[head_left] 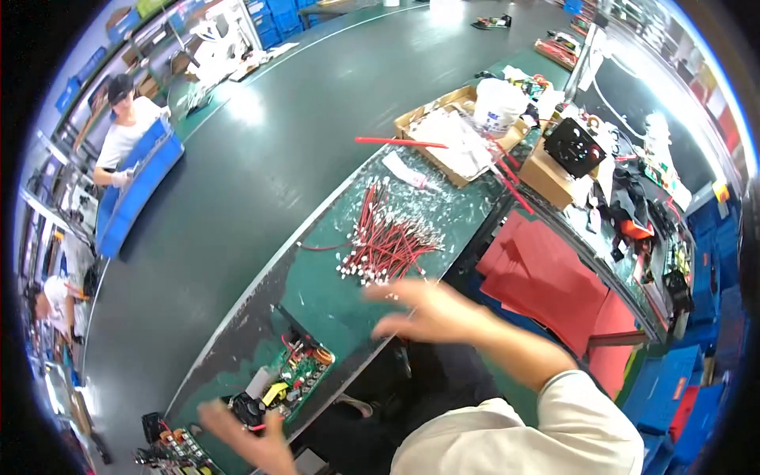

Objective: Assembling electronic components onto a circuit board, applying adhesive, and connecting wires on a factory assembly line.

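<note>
My right hand (pixel 423 309) is blurred, fingers spread, grip released, at the near edge of the loose pile of thin red wires with white connectors (pixel 388 241). My left (pixel 257 451): thumb and fingers apart by the green, component-filled circuit board (pixel 305 370); can't tell if touching. Both items lie on the scuffed green worktop (pixel 313 273).

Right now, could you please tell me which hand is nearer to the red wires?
Right: the right hand is at the near edge of the red wires; the left hand is farther off, by the green circuit board.
</note>
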Motion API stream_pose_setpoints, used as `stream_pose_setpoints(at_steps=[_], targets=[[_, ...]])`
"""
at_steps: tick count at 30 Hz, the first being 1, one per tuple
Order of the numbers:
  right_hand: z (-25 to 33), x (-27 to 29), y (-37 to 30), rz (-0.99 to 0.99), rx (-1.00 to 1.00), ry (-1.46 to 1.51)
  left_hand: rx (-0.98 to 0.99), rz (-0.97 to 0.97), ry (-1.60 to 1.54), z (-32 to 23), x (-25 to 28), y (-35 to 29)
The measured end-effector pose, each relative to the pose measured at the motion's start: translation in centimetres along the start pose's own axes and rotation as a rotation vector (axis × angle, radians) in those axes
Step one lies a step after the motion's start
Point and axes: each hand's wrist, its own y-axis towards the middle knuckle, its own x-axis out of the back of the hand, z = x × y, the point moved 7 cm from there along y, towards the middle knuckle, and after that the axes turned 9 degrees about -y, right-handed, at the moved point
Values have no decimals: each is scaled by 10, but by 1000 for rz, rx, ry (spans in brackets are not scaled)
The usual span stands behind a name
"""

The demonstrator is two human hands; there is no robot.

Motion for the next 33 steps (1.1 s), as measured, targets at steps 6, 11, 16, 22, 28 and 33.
stream_pose_setpoints(at_steps=[6, 11, 16, 22, 28, 33], targets=[[-98, 164, 61, -570, -191, -601, 401, -519, -172, 227, 66, -28], [-146, 117, 173, -609, -170, -1160, 578, -729, 37, 262, 20, -76], [-152, 132, 195, -209, -396, -1096, 561, -599, -61, 267, 8, -71], [-71, 261, 114, -755, -244, -379, 594, -517, 38, 270, 8, -68], [-153, 258, 56, -703, -379, -512, 593, -462, 15, 273, 0, -59], [-169, 249, 41, -608, -466, -385, 651, -409, 74, 271, 2, -65]])
